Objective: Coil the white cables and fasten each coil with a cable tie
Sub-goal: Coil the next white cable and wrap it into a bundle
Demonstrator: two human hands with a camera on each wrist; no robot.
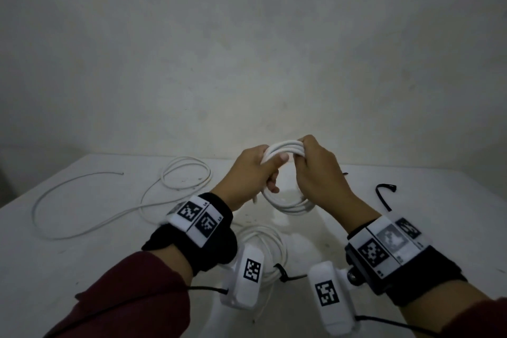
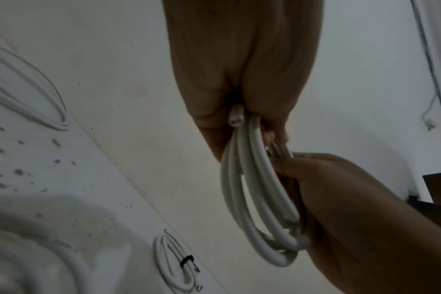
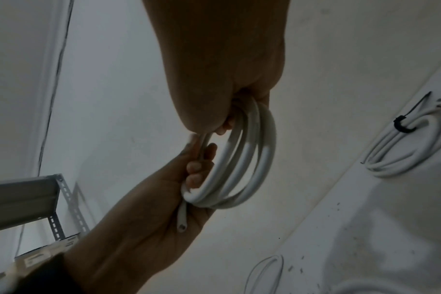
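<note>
Head view: both hands grip white coil (image 1: 285,175) above tabletop (image 1: 82,200), frame centre; my left hand (image 1: 253,170) curled on its left arc, right hand (image 1: 315,170) on upper right. Loose cable tie (image 1: 384,195) lies right, nearer right hand.

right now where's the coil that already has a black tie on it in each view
Head: tied coil at bottom centre on the table, partly behind the wrist cameras, black tie on its right side.
Left wrist: tied coil at bottom centre, lying flat.
Right wrist: tied coil at the right edge, upper half.
Shared landmark: the untied held coil, gripped by both hands, left hand and right hand.
</note>
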